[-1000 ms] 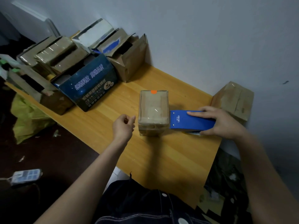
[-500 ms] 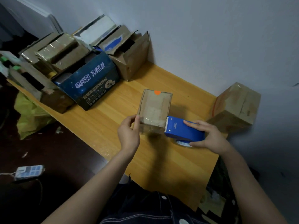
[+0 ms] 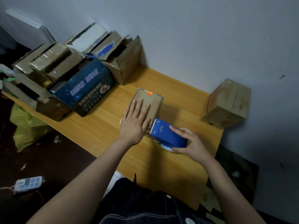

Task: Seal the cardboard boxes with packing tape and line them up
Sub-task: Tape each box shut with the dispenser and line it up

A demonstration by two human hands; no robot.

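A small tape-covered cardboard box (image 3: 153, 101) with an orange dot stands in the middle of the wooden table (image 3: 100, 130). My left hand (image 3: 135, 123) lies flat on its top, fingers straight. My right hand (image 3: 191, 142) grips a blue tape dispenser (image 3: 166, 134) whose toothed edge meets the box's near right corner. A sealed cardboard box (image 3: 226, 104) sits at the table's far right corner by the wall.
Several cardboard boxes crowd the table's left end, among them a dark blue printed box (image 3: 84, 88) and an open-flapped brown box (image 3: 123, 60). A yellow bag (image 3: 27, 126) and a power strip (image 3: 28, 184) lie on the dark floor at left.
My left hand has moved from the box's near left side onto its top and now lies flat. The dispenser has slid from the box's right side to its near right corner.
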